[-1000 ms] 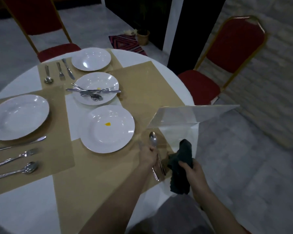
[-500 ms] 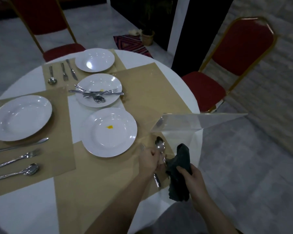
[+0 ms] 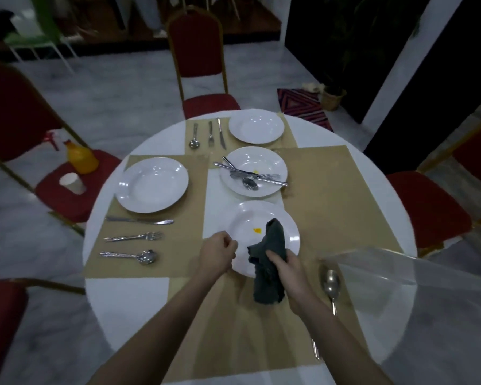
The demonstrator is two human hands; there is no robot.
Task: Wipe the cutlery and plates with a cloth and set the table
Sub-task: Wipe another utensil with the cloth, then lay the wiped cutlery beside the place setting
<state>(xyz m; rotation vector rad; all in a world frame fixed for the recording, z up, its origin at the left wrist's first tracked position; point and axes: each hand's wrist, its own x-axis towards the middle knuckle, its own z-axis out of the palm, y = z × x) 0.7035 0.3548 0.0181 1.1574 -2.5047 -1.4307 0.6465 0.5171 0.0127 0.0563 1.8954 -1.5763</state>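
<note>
Cloth [image 3: 270, 262] within right fingers [image 3: 274, 258]

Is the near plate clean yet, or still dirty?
Still dirty. The near plate has a yellow spot beside the dark cloth held by the right hand.

Dim room, grey marble-like floor [image 3: 117, 87]; red gold-framed chairs [image 3: 197, 51] ring the table (perhaps four)
</note>
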